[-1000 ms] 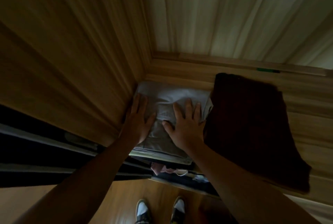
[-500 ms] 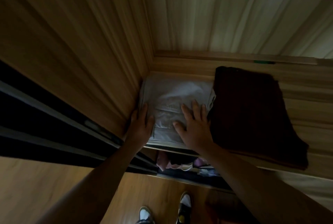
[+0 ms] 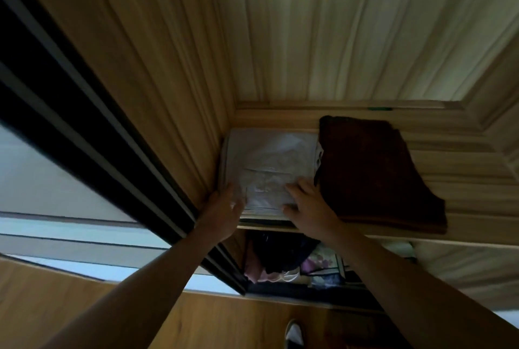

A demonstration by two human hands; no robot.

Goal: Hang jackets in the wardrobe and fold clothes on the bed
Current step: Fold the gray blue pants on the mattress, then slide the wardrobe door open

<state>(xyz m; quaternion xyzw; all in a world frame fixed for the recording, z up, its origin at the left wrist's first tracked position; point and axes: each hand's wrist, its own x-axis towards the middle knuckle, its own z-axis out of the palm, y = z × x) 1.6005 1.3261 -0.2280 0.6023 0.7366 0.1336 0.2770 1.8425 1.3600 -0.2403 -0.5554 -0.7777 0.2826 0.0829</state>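
currently, every place below is given from the stack.

stack [image 3: 269, 168]: pale folded clothes, lying flat, several layers showing at its front edge.

left hand [image 3: 222, 212]: at the stack's front left corner. fingers [image 3: 234, 194] stretched out and close together, laid against that corner; nothing is gripped. blur hides the fingertips.

right hand [image 3: 309, 208]: on the stack's front right part. fingers [image 3: 295, 190] straight and flat on the top layer, thumb [image 3: 288, 209] by the front edge; it presses and clasps nothing.

brown garment [image 3: 373, 174]: folded, dark, just right of the stack. its left edge either touches or slightly overlaps the stack's right edge; which, i cannot tell.

shelf [image 3: 463, 225]: light wood, under the stack, running on to the right past the brown garment.

side panel [image 3: 168, 67]: wood grain, hard against the stack's left edge.

back panel [image 3: 337, 25]: paler wood, behind the stack; a small green mark [image 3: 379, 109] sits behind and to the right.

door frame [image 3: 70, 112]: dark rails, left of the stack, beyond the side panel.

loose clothes [image 3: 317, 264]: bunched in the compartment below the stack; pink, dark and patterned pieces.

floor [image 3: 84, 306]: wood, well below the stack; one shoe [image 3: 294, 333] with a white toe stands on it.
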